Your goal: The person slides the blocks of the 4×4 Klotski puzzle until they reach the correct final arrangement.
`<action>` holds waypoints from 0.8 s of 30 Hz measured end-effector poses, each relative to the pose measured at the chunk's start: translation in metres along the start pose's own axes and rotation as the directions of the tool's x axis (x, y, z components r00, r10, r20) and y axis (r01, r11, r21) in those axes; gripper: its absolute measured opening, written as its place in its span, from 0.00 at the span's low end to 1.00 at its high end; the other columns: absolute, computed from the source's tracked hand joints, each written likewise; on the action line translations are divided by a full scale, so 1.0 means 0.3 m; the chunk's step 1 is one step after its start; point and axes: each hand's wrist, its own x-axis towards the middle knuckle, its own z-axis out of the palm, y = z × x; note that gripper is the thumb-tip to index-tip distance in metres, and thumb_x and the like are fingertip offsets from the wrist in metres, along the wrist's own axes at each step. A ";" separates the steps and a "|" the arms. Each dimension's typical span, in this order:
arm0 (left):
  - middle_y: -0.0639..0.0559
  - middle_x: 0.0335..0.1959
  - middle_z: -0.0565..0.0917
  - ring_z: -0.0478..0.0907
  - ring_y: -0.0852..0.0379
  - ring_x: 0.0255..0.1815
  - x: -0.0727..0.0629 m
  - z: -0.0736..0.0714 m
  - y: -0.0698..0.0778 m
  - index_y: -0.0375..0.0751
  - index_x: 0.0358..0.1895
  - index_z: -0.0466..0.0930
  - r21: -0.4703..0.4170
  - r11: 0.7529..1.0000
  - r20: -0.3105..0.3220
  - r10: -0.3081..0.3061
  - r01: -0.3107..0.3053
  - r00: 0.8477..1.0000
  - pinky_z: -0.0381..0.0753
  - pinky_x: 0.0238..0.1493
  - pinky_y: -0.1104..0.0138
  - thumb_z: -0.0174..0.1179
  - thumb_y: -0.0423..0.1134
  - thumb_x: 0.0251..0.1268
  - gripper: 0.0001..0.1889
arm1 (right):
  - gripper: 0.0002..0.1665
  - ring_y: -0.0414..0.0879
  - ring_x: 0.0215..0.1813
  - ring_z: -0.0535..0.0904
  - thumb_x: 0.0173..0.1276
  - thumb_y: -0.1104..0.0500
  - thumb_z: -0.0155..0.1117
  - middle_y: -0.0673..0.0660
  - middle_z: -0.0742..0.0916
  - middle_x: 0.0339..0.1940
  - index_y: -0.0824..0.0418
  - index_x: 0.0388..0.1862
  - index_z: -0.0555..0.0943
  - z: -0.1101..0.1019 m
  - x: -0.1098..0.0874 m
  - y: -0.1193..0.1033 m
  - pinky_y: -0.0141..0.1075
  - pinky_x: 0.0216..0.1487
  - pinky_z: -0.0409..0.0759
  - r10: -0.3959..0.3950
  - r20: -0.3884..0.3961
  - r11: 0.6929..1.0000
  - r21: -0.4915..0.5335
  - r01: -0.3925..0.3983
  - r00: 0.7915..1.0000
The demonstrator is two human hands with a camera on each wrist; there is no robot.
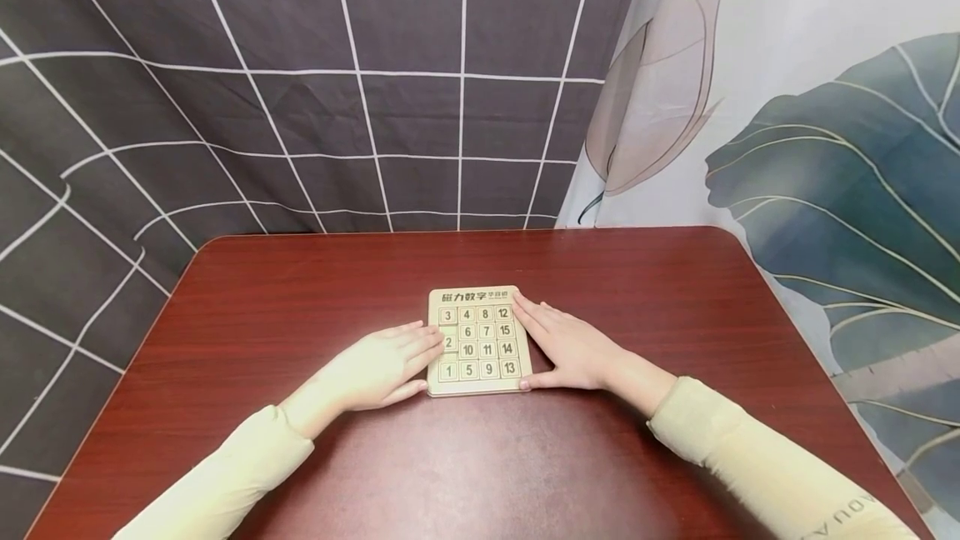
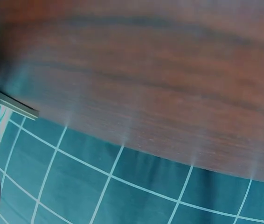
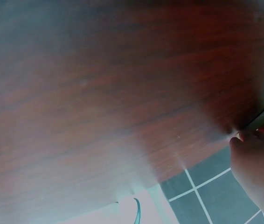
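Note:
A pale wooden number sliding puzzle point(image 1: 478, 342) lies flat on the table, its frame printed with dark characters along the top. Numbered square tiles fill most of it. In the left column, the tile marked 2 point(image 1: 449, 343) sits between the second and third rows, with a bare strip above and below it. My left hand point(image 1: 375, 365) reaches over the left edge, straight fingertips at that tile and thumb by the lower left corner. Along the right side rests my right hand point(image 1: 577, 348), fingers extended at the upper edge, thumb touching the lower right corner.
The reddish-brown wooden table point(image 1: 300, 290) has rounded far corners. Behind it hangs a dark grid-patterned curtain point(image 1: 405, 115). A white curtain with large leaf prints point(image 1: 847, 173) hangs at the right. In the left wrist view the puzzle's edge point(image 2: 17, 106) shows at the far left.

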 end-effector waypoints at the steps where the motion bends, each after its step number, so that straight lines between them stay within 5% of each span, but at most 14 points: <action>1: 0.42 0.66 0.86 0.82 0.49 0.70 0.004 -0.001 -0.005 0.34 0.66 0.82 -0.002 1.000 0.006 -0.008 0.008 1.000 0.78 0.77 0.55 0.67 0.53 0.70 0.30 | 0.70 0.56 0.88 0.58 0.67 0.26 0.67 0.62 0.51 0.91 0.67 0.88 0.49 0.000 0.001 0.000 0.52 0.88 0.60 -0.001 0.000 1.000 -0.002 0.001 1.000; 12: 0.42 0.66 0.86 0.82 0.48 0.71 0.021 0.003 -0.031 0.35 0.66 0.83 0.000 1.000 0.007 -0.021 0.021 1.000 0.76 0.78 0.55 0.66 0.52 0.71 0.28 | 0.69 0.57 0.88 0.58 0.67 0.26 0.67 0.62 0.52 0.91 0.67 0.88 0.49 -0.003 0.002 -0.002 0.52 0.88 0.60 0.003 0.005 1.000 -0.015 -0.003 1.000; 24: 0.42 0.65 0.86 0.83 0.49 0.69 -0.030 -0.026 0.057 0.35 0.65 0.83 0.005 0.999 -0.070 0.051 -0.050 0.996 0.79 0.75 0.55 0.69 0.54 0.68 0.30 | 0.69 0.58 0.88 0.59 0.67 0.26 0.67 0.63 0.52 0.91 0.67 0.88 0.50 -0.007 -0.002 -0.010 0.52 0.88 0.59 0.006 0.007 1.000 -0.007 -0.006 1.000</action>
